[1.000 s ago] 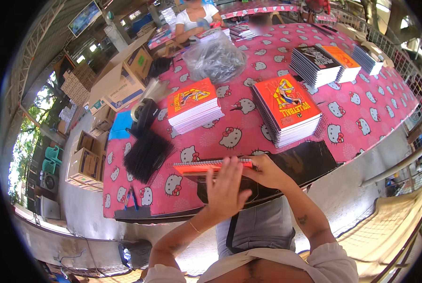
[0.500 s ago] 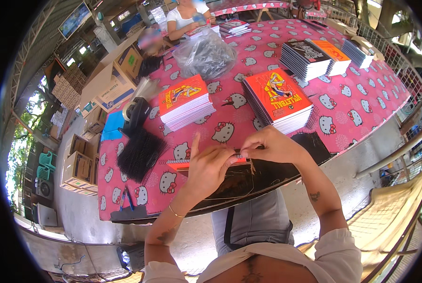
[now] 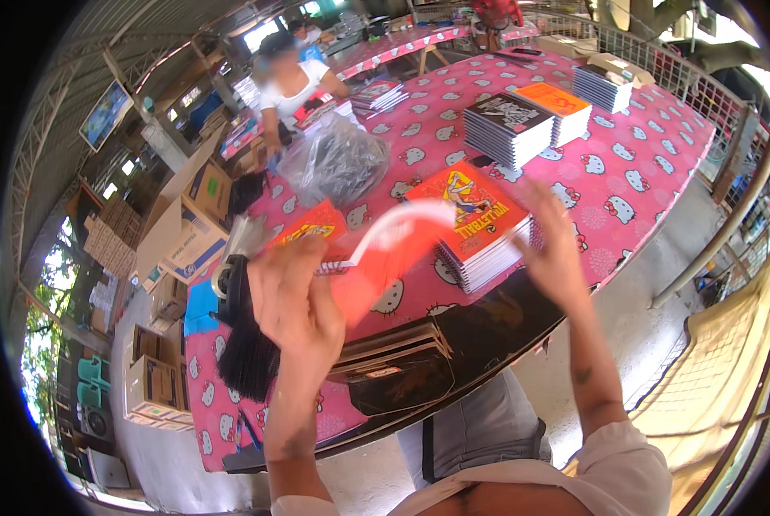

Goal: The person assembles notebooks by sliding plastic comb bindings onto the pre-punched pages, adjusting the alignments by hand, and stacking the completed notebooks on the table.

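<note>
Softly curved red notebook (image 3: 372, 279) in left hand (image 3: 299, 297); boxy stack (image 3: 484, 219) nearby.

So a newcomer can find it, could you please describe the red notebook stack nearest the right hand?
On the pink table, look just left of the person's right hand. There stands the red stack, bearing yellow artwork. It is red, unlike the black-topped stack behind, and stands well right of the other red stack, near the left hand.
</note>
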`<state>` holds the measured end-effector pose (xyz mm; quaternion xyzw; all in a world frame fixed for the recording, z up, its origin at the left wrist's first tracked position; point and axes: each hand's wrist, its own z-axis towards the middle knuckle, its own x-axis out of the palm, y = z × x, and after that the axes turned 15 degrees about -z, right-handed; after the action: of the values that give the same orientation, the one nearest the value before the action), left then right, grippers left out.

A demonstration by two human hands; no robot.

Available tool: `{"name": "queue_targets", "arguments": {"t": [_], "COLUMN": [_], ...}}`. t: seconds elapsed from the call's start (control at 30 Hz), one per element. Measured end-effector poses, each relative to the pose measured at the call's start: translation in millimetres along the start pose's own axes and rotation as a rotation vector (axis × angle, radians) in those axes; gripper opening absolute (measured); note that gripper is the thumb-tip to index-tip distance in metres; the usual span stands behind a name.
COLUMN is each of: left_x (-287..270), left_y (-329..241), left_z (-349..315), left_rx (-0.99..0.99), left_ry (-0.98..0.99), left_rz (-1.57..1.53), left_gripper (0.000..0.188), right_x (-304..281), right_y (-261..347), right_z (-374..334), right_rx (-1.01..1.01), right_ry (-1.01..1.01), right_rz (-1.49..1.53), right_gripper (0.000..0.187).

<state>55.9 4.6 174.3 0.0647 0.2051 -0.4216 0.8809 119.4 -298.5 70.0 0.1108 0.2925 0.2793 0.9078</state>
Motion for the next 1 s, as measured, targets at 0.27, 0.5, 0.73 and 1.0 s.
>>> {"name": "queue_targets", "arguments": {"t": [0.27,0.5,0.73,1.0], "left_x": [162,162,138,-11], "left_y": [96,81,79,214], "left_z": [-51,-60,-55,-163], "left_rx": [-0.071,-0.124,-0.02,-0.543], "left_ry": [0.479,0.633,0.519,0.391], "left_rz": [-0.574,-0.5,-0.383,0.163], "left_gripper": [0.041,0.036,0.035,0.033], "right_x": [44,40,26,-85], "right_y": [-121,-116,-100,-60], "right_z": [-15,-17,-8,-3], "right_rx": [0.242,0.303,0.333,0.273], "right_ry": [0.499,0.465,0.609,-0.93], "right_rz": [0.3,0.319,0.307,0.235], "right_gripper": [0.054,0.049,0.057,0.09]}}
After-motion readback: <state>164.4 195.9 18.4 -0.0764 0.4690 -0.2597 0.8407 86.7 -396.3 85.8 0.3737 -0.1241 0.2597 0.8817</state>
